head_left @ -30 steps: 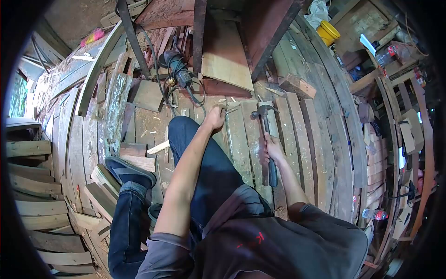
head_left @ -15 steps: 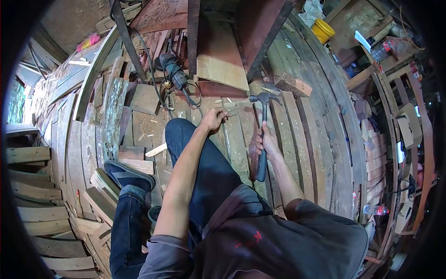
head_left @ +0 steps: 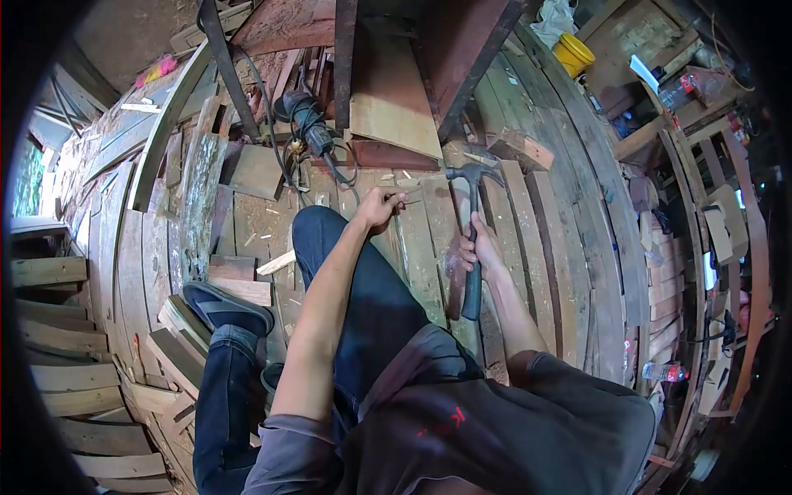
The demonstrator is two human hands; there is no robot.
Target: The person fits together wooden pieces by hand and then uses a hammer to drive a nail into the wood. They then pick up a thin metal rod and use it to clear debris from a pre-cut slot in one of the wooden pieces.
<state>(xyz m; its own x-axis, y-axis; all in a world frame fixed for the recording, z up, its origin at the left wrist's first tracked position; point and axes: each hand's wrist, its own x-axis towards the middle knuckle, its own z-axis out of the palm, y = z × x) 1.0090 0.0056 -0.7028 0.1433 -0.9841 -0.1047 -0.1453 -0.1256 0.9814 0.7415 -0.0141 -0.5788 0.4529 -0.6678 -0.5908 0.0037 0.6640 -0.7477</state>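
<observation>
A claw hammer (head_left: 473, 194) with a dark handle is in my right hand (head_left: 485, 246), whose fingers wrap around the middle of the handle. Its metal head points away from me, over the plank floor (head_left: 421, 247). To the left, my left hand (head_left: 379, 208) is closed in a pinch above the planks, just beyond my bent knee. Whatever sits between those fingertips is too small to make out. A plywood panel (head_left: 394, 124) leans inside a dark wooden frame ahead of both hands.
A corded power tool (head_left: 309, 125) lies left of the frame. Short wood blocks (head_left: 521, 150) rest right of it. Scrap boards (head_left: 177, 346) lie near my foot. A yellow bucket (head_left: 572, 55) and a plastic bottle (head_left: 665, 372) are on the right.
The hammer and my right hand have shifted slightly to the right, with the handle tilting a little. My left hand stays nearly in place, still pinched.
</observation>
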